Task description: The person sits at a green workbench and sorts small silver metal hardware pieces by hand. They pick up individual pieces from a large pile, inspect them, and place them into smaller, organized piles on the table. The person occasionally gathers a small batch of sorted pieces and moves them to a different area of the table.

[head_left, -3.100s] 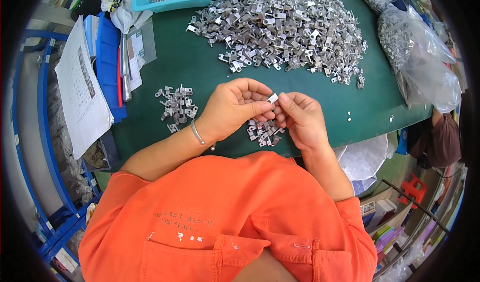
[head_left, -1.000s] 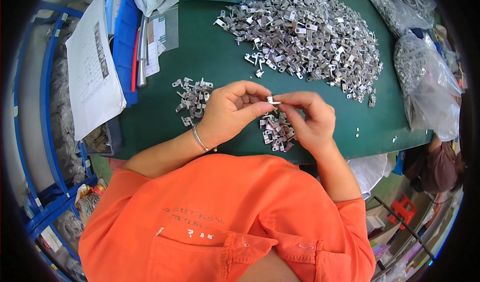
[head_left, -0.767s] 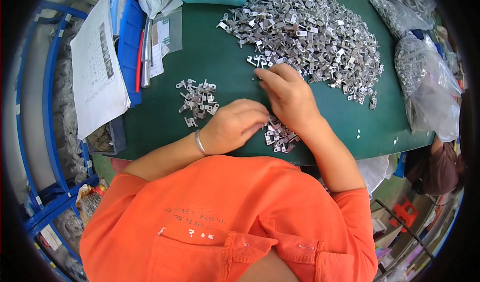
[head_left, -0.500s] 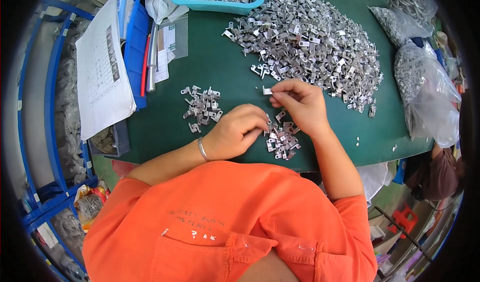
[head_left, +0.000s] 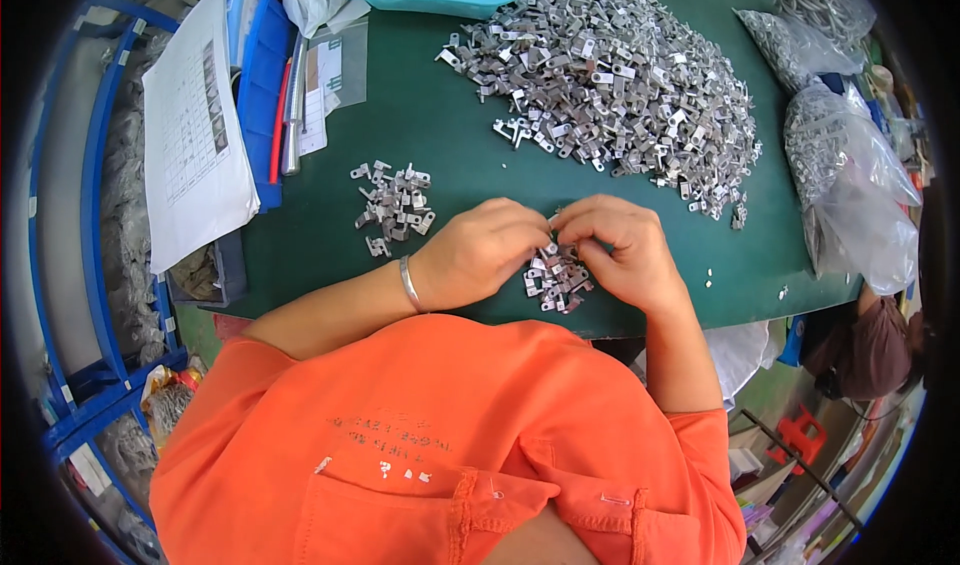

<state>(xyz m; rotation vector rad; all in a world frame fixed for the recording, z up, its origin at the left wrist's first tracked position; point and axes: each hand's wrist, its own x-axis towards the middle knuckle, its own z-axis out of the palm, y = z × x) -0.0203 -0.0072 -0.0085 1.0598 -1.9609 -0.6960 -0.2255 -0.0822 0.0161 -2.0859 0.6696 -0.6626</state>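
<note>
My left hand (head_left: 482, 250), a metal bangle (head_left: 410, 283) at its wrist, has its fingers drawn together in a pinch. What it holds is hidden. The fingertips of my right hand (head_left: 622, 250) meet it, pinched on a small silvery metal bracket (head_left: 553, 222) that mostly disappears between the fingers. Directly below both hands lies a small pile of similar brackets (head_left: 556, 282). Another small pile of brackets (head_left: 395, 205) sits to the left of my left hand. Beyond my hands spreads a large heap of these brackets (head_left: 620, 90).
A turquoise basket (head_left: 435, 3) of metal parts stands at the far edge of the green table (head_left: 320, 265). Printed sheets (head_left: 195, 155) lean on a blue bin (head_left: 262, 95) at left. Clear bags of parts (head_left: 845, 175) rest at right. Blue shelving (head_left: 95, 235) rises beyond the left side.
My right hand has brought the bracket down and toward me, to my left hand's fingertips. My left hand has shifted slightly and now meets it above the near pile.
</note>
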